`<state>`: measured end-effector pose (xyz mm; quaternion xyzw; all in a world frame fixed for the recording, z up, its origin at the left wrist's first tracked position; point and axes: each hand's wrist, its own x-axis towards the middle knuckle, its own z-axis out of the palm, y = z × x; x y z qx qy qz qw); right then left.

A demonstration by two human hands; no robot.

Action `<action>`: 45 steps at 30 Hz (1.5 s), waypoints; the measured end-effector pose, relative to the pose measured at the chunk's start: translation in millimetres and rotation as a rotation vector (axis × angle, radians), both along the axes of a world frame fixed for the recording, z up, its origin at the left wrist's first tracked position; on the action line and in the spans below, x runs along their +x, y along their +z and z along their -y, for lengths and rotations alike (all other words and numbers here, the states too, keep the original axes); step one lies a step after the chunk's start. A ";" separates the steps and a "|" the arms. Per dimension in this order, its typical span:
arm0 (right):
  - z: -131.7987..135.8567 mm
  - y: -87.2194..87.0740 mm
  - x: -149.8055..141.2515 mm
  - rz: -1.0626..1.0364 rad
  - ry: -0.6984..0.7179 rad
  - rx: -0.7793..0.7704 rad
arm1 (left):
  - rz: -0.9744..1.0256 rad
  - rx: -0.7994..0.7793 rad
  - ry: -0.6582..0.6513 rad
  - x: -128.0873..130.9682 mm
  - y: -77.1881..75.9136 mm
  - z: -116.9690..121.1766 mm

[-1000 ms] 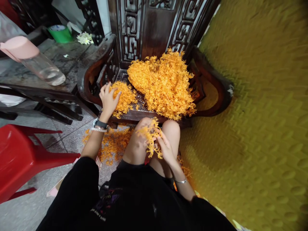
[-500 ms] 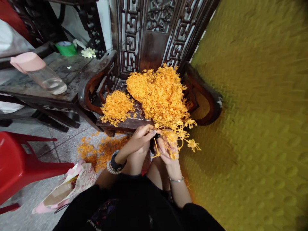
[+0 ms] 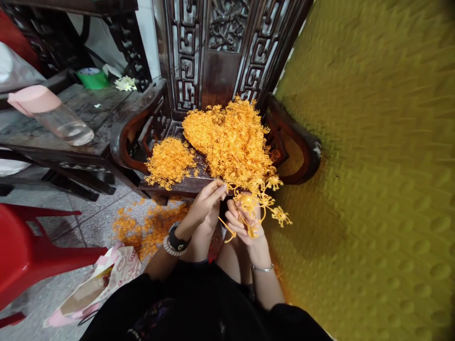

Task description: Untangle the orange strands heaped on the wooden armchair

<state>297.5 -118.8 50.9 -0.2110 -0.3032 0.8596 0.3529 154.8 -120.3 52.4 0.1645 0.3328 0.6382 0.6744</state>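
"Above the seat of the carved dark-wood armchair (image 3: 170, 187), where are the hands?"

"Both hover just in front of the seat's edge, close together. The person's left hand (image 3: 205, 203) is drawn narrow, with its thumb and fingertips (image 3: 222, 186) nearly meeting; whether they pinch a fine strand is too small to tell. The person's right hand (image 3: 242, 219) is loosely curled and holds a tangled orange sprig (image 3: 253, 208), whose branches stick out past the fingers."

"And the rest of the orange material?"

"A large heap of feathery orange sprigs (image 3: 229, 142) lies on the seat, with a smaller heap of orange sprigs (image 3: 169, 163) just beside it, toward the person's left. Loose orange bits (image 3: 149, 227) are scattered on the tiled floor (image 3: 46, 303) below the seat's front edge, on that same side."

"What else is around the seat?"

"Left of it, a stone tabletop (image 3: 103, 123) carries a tilted glass bottle with a pink cap (image 3: 53, 113), a green container (image 3: 90, 78) and a few white flowers (image 3: 125, 84). Lower left of it, a red plastic stool (image 3: 31, 246) and a patterned bag (image 3: 121, 270) stand on the floor. Right of it spreads a mustard-yellow dimpled surface (image 3: 373, 166)."
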 end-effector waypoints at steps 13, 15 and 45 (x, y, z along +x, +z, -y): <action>-7.9 -15.3 -9.4 -0.082 0.148 -0.085 | 0.074 0.057 0.110 -3.8 -13.9 2.6; -7.6 -17.2 -12.8 -0.094 0.172 -0.065 | 0.088 0.036 -0.083 0.1 -16.7 3.3; 34.6 -34.4 -38.8 -0.200 0.230 -0.151 | 0.356 -0.125 -0.033 -35.2 -0.3 -23.2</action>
